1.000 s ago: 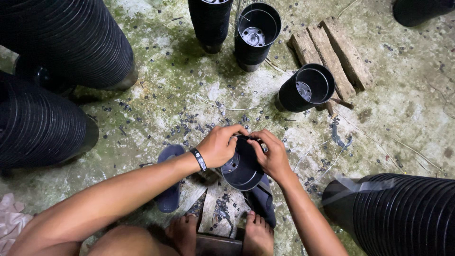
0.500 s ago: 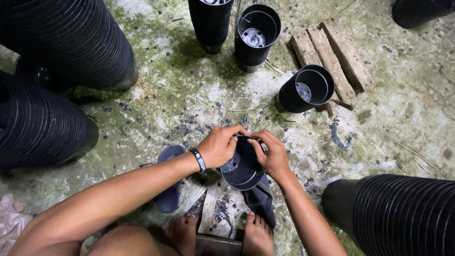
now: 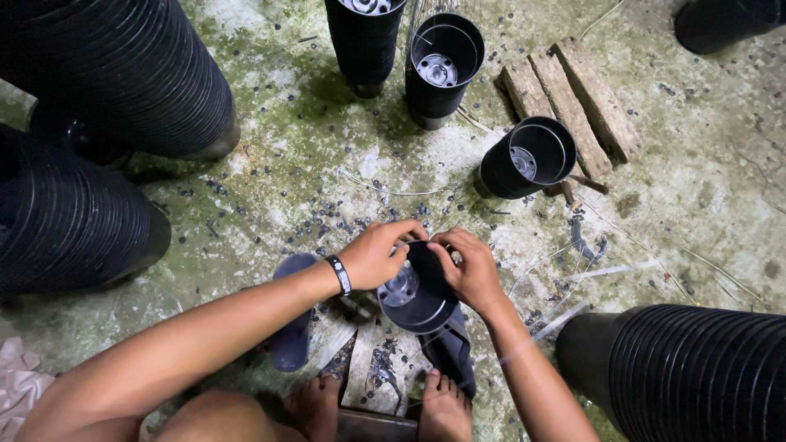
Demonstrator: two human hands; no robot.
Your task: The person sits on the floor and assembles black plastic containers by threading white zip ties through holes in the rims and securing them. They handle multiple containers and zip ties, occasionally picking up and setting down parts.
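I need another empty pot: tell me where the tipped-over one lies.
In the head view, the tipped black pot lies upper right of both hands, leaning against the wooden planks, right of the upright pot.

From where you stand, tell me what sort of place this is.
Probably a plant-nursery or pot-making work area on bare ground. Long nested stacks of ribbed black plastic pots lie around a mossy, stained concrete floor, and both hands, left hand and right hand, grip a single black plastic pot.

Black plastic pot [image 3: 417, 290], tilted, mouth toward camera, above feet.
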